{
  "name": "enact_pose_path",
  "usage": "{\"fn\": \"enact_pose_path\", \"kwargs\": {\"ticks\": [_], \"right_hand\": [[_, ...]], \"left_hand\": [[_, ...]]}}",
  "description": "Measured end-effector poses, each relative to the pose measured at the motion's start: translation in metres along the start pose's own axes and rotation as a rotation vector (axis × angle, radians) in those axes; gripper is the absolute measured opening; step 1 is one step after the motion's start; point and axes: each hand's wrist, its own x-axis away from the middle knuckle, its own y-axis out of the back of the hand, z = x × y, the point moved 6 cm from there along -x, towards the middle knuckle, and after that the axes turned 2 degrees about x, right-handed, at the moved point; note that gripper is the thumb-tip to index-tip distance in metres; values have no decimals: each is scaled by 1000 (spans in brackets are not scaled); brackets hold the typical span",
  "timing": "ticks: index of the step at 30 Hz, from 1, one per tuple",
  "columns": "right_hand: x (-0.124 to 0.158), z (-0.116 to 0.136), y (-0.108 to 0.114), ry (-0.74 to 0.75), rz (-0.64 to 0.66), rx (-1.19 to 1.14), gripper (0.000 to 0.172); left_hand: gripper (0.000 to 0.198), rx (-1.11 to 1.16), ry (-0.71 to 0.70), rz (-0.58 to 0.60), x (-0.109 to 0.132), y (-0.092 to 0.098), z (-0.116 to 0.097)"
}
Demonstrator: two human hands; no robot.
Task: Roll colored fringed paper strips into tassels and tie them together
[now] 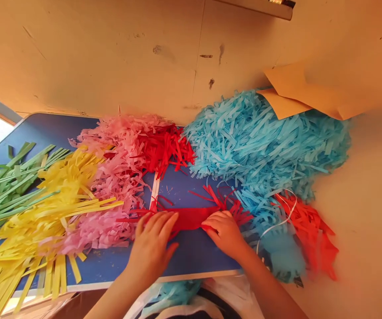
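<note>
A strip of red tissue paper [191,218], with its ends cut into thin fringe, lies across the blue table in front of me. My left hand [154,239] rests on the strip's left part, fingers stretched forward and thumb apart. At the other end, the fingers of my right hand [225,230] are closed on the paper's near edge. Loose red fringe spreads out beyond both hands. Pink fringed tissue [117,177] lies just left of my left hand, and a bunch of red fringe [164,148] sits behind the strip.
A large heap of light blue fringe [260,137] fills the right side, with orange paper [290,88] on top. Red fringe [310,235] and a white cord [279,225] hang nearby. Yellow strips [64,177] and green strips [8,195] cover the blue table's [61,126] left. A wall [127,57] stands behind.
</note>
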Motion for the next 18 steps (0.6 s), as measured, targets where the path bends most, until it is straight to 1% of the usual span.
{"fn": "enact_pose_path", "kwargs": {"ticks": [1,2,3,5,6,9,14,18], "right_hand": [[-1,1,0,15,16,5,17],[-2,1,0,25,30,7,16],[-3,1,0,24,43,6,14],[-6,-4,0,-28,70,7,12],[-7,-7,0,-70,81,16,12],[-9,-14,-1,-179,77,94,17],[-11,-13,-3,-217,-24,314,22],[-10,-13,-7,-233,-51,297,16]], "left_hand": [[53,46,-30,24,-4,-4,-8],[51,87,-47,61,-8,-10,-14],[43,113,-39,106,-12,-17,-18],[20,134,26,178,-20,-31,-17],[17,140,63,202,-24,-36,-14],[23,139,141,222,-31,-42,-3],[29,67,197,252,-37,-45,5],[28,-39,206,261,-42,-50,7]]}}
